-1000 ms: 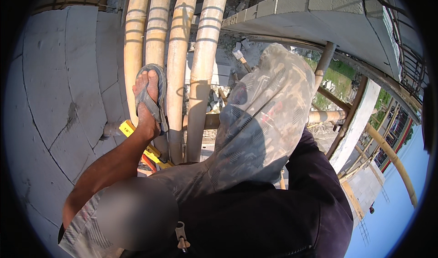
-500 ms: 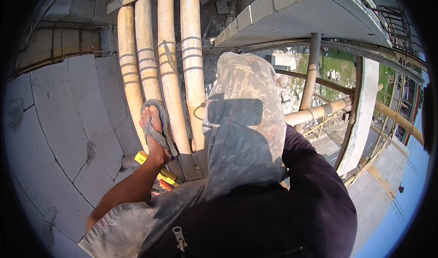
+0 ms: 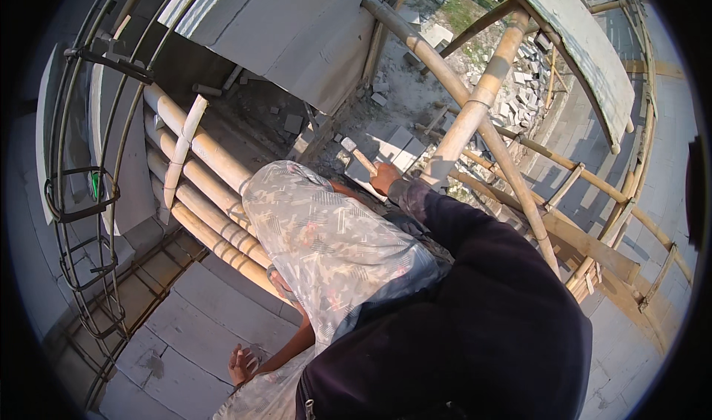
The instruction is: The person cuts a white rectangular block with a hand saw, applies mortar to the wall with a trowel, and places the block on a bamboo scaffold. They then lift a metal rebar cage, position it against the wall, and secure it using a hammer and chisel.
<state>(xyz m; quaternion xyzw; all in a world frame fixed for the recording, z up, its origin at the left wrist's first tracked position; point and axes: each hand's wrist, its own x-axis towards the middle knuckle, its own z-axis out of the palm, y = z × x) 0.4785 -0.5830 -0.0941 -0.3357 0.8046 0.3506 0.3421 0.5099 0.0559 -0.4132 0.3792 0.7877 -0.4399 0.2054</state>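
My right hand (image 3: 384, 177) is closed round the wooden handle of a hammer (image 3: 362, 158). Its grey head points away from me, up and to the left, beyond my right knee. My left hand (image 3: 242, 364) is low at the left, beside my bare lower leg and over the pale block wall (image 3: 194, 335). Its fingers are loosely bent and apart, with nothing visible in them; I cannot tell whether it touches the blocks. Patterned trousers (image 3: 334, 231) cover my raised knee, and a sandalled foot (image 3: 280, 283) shows beside the bamboo poles (image 3: 215, 197).
Bent steel rebar (image 3: 89, 242) stands at the left. A pale block panel (image 3: 297, 38) rises ahead. Bamboo scaffold poles (image 3: 482, 97) cross at the right, with a white board (image 3: 586, 41) beyond them. Far below lie rubble (image 3: 519, 97) and paving.
The view has swung round, bringing the rebar and lower ground into sight. My right hand with the hammer and my left hand now show; the yellow tool near my foot is out of sight.
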